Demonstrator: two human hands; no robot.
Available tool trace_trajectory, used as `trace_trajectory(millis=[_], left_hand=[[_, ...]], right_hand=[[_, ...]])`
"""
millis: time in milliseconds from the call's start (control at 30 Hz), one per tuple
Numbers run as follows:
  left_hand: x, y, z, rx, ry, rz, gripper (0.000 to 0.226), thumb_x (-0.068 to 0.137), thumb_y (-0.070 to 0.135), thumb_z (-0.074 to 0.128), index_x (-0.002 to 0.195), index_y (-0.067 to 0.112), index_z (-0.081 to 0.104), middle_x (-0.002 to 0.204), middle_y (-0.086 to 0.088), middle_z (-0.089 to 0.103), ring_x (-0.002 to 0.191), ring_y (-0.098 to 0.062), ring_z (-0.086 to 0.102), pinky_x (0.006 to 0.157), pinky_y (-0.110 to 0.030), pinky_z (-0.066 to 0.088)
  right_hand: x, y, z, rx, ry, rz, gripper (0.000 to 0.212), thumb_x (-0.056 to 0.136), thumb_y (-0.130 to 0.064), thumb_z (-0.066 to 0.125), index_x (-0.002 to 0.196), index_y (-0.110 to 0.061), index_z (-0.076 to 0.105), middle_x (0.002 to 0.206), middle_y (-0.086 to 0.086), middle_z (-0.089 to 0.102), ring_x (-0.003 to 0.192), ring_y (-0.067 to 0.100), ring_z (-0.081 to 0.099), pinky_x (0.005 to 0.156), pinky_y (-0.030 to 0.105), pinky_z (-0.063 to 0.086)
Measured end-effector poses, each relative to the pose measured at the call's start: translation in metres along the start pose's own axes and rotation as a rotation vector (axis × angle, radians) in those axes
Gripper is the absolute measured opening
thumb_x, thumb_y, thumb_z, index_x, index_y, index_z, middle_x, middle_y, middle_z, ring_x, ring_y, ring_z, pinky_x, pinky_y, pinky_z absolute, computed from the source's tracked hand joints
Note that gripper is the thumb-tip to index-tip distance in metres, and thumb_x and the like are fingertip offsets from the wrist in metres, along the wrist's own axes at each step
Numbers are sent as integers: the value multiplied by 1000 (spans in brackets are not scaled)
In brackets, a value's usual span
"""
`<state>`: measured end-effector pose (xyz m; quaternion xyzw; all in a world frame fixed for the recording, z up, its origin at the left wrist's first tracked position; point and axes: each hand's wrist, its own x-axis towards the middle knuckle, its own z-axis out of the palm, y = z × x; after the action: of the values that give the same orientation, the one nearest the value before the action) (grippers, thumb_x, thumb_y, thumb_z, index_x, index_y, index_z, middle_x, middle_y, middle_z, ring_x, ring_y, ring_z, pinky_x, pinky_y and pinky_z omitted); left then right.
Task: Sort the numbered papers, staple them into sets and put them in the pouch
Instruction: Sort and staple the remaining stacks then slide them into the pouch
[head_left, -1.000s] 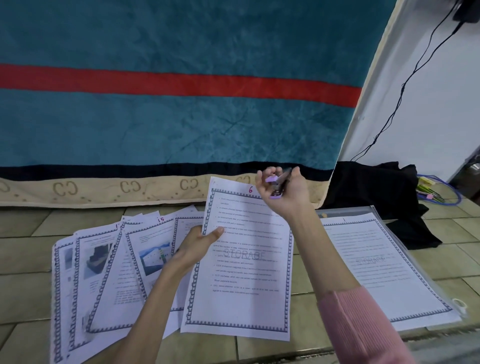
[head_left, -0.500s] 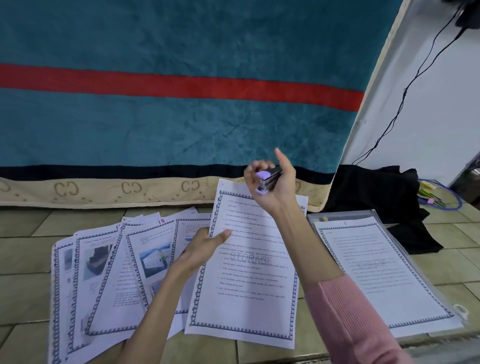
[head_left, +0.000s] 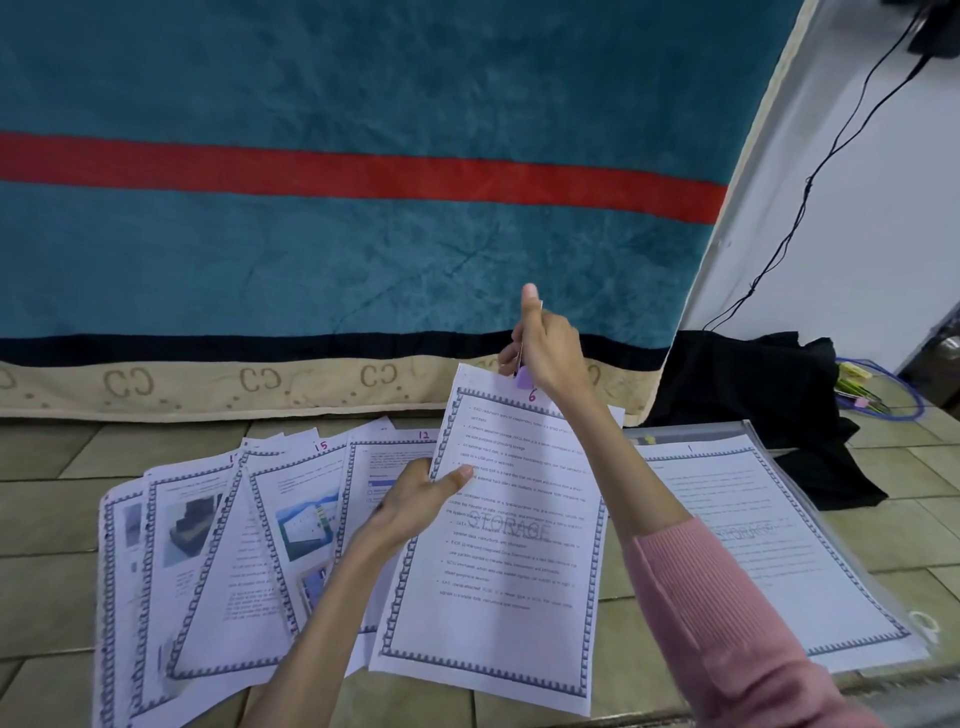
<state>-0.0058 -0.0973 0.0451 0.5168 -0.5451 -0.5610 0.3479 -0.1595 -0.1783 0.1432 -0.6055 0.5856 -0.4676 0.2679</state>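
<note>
Right arm wore a pink ribbed knit sleeve (head_left: 727, 613), pushed up short of the wrist. Left arm was bare. No rings or watch were seen.

The blanket (head_left: 363, 234) hanging behind is a plush, velvety cloth with a soft sheen. Matt white paper sheets (head_left: 218, 545) lie on smooth, faintly glossy floor tiles (head_left: 47, 519), one in a clear glossy plastic pouch (head_left: 810, 499); the sleeve (head_left: 727, 623) is ribbed pink knit.

Soft, even indoor light, moderately bright, with no glare and only faint shadows. Wide-angle bending curves the teal plush blanket with a red stripe (head_left: 363, 234) near the edges. Printed text reads slightly soft.
</note>
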Motion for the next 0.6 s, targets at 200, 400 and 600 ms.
trace_trajectory(millis=[200, 400, 600], left_hand=[[0, 4, 4, -12, -20, 8, 24, 95, 26, 52, 118, 22, 59, 106, 9, 64, 91, 0, 62, 81, -17, 49], [1, 8, 8, 14, -23, -2, 25, 94, 29, 53, 117, 23, 60, 106, 10, 66, 95, -4, 63, 85, -22, 49], [2, 7, 16, 92, 10, -7, 34, 93, 33, 53, 123, 19, 59, 114, 7, 66, 109, -13, 60, 98, -31, 45]], right_hand=[[-2, 11, 6, 53, 71, -74, 83, 97, -54, 13, 58, 6, 55, 47, 6, 56, 53, 20, 62, 66, 33, 52], [-7, 6, 15, 128, 85, -11, 78, 96, -56, 12, 47, -11, 52, 48, 6, 61, 50, 15, 60, 66, 31, 50], [-7, -7, 25, 226, 76, 99, 83, 91, -65, 4, 49, -13, 54, 52, 7, 62, 47, 14, 58, 66, 38, 51]])
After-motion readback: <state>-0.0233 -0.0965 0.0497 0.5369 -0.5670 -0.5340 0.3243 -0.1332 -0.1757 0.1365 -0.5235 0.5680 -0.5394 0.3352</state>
